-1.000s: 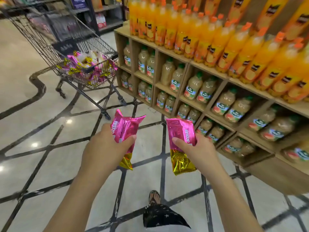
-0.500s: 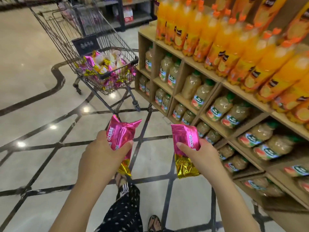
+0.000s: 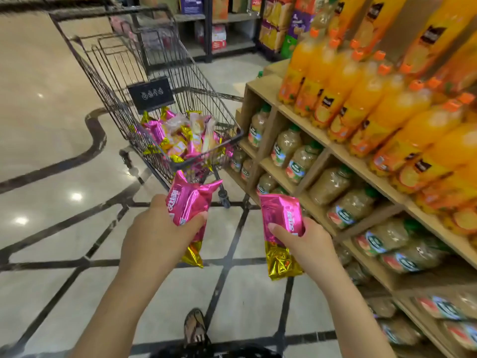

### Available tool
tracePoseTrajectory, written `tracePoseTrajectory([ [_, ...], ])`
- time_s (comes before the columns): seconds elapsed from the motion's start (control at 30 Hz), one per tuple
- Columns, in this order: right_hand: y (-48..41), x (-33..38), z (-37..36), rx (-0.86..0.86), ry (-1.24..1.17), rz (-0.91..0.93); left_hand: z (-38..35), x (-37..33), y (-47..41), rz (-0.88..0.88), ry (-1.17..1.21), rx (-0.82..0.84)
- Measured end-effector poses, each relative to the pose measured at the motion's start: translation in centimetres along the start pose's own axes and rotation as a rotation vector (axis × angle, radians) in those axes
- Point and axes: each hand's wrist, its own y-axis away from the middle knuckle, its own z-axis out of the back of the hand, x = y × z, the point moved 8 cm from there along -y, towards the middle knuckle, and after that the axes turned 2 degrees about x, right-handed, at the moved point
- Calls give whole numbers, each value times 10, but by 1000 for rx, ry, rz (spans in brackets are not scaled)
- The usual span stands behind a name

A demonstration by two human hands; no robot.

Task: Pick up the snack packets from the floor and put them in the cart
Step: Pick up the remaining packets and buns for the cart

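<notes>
My left hand grips a pink and gold snack packet at chest height. A second pink and gold packet is held in my right hand. Straight ahead stands the wire shopping cart, its near end just beyond both packets. Several pink, gold and pale packets lie heaped in the cart's basket. No loose packets show on the floor in view.
A wooden shelf unit of orange and pale juice bottles runs along the right, close to the cart and my right arm. Glossy tiled floor spreads to the left. More shelving stands behind. My sandalled foot is below.
I have walked closer to the cart, which now looms larger and nearer the middle. Both hands keep their packets, held out in front.
</notes>
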Motion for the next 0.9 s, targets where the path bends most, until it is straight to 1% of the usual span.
tracePoseTrajectory([
  [0.07,-26,22,-19,32,-10,21,9,2,-34,10,-8,-31],
  [0.1,-37,29,-30,74,-3,25,11,4,-50,24,-17,-34],
  [0.17,-58,39,-49,165,-17,10,10,7,-80,50,-11,-10],
  [0.23,-82,43,-61,217,-52,-29,4,8,-112,68,9,22],
  [0.33,-130,52,-65,240,-90,-82,-5,-2,-162,88,25,38],
  [0.4,-172,64,-64,244,-99,-80,-11,-13,-196,96,31,26],
  [0.53,-270,107,-60,228,-120,-27,-21,-40,-269,118,19,-6],
  [0.67,-354,155,-55,251,-170,9,-23,-69,-344,178,-69,4],
  [0.77,-408,184,-57,297,-141,28,-14,-85,-390,224,-21,-49],
  [0.9,-466,220,-71,356,-133,45,-2,-84,-428,286,17,-117],
])
